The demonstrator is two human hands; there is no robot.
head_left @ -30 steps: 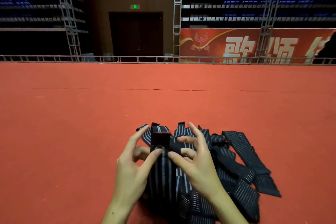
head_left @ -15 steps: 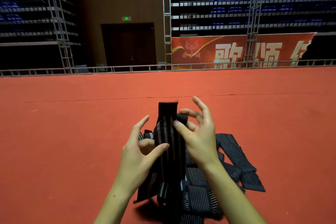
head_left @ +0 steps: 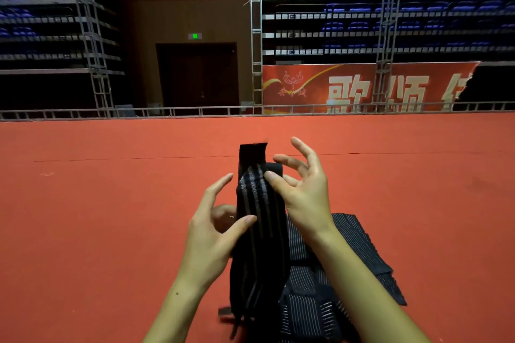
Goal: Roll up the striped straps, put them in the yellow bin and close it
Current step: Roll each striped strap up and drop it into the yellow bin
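Left hand (head_left: 211,234) | pinches ribbed striped strap (head_left: 260,220) upright; right hand (head_left: 302,192) | thumb on strap, fingers splayed; strap pile (head_left: 345,248) | on red carpet (head_left: 111,203)

The held strap (head_left: 260,220) at centre frame is dark woven cloth, matt, ribbed with pale raised stripes; its top end is plain black and looks fuzzier. The heap of straps (head_left: 345,256) at lower right is the same stretchy-looking striped weave. The floor (head_left: 111,203) across the middle is red carpet, matt and finely napped, with a thin seam line. The trusses (head_left: 256,36) and railing (head_left: 195,112) above are dull grey metal. The banner (head_left: 362,86) at upper right has a slight sheen.
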